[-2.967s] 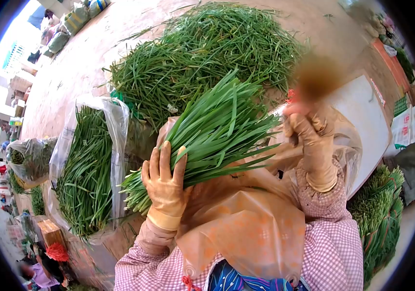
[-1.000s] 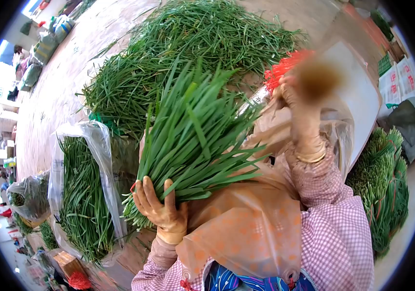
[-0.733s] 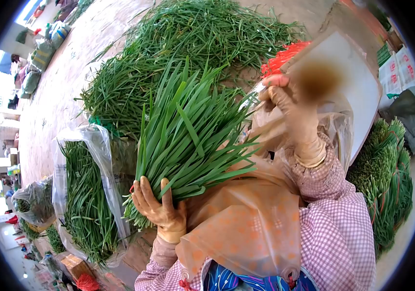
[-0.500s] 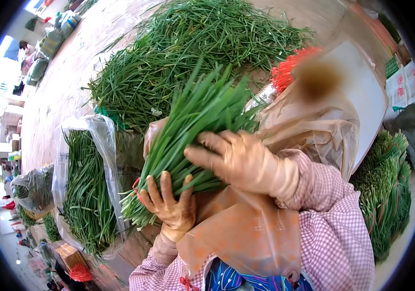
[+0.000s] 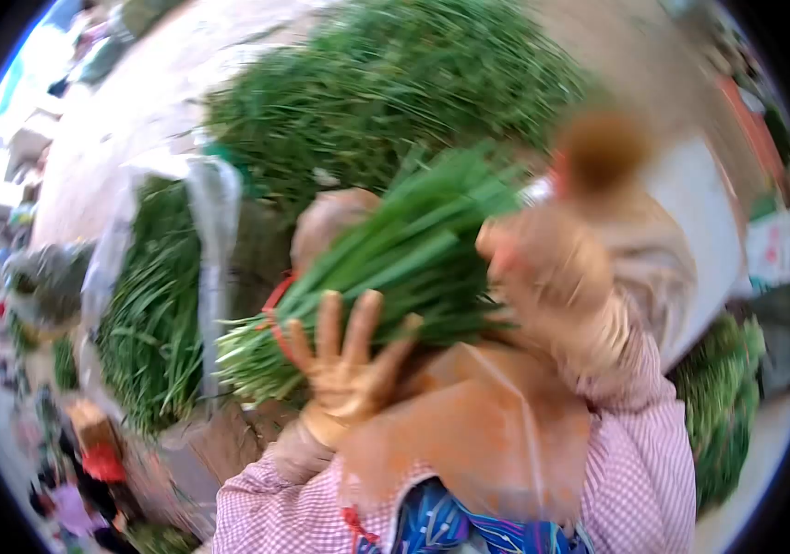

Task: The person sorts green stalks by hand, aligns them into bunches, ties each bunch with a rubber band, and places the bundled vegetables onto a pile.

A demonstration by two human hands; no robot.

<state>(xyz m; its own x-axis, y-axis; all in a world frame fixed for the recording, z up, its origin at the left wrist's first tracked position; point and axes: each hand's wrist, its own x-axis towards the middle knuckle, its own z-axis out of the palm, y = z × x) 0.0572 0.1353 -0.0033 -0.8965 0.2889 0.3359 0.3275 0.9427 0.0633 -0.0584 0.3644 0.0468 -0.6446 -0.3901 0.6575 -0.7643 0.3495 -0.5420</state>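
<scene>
A bundle of long green leafy stalks (image 5: 404, 249) lies across the lap, its pale cut ends to the left and a red tie (image 5: 275, 309) around it near those ends. My left hand (image 5: 349, 365), gloved in tan, rests on the lower side of the bundle with its fingers spread. Right of the leaf tips is my right hand (image 5: 547, 263), also gloved and smeared by motion; its fingers and anything in them cannot be made out.
A large heap of loose green leaves (image 5: 395, 83) lies ahead. On the left stands a plastic bag of greens (image 5: 150, 295). A white board (image 5: 700, 222) and more bundled greens (image 5: 718, 397) are at the right. A person in purple (image 5: 77, 508) is at the lower left.
My right hand has moved off the leaves to the right. The bundle is tilted flatter, and my left hand's fingers are spread on it. The whole view has shifted and blurred.
</scene>
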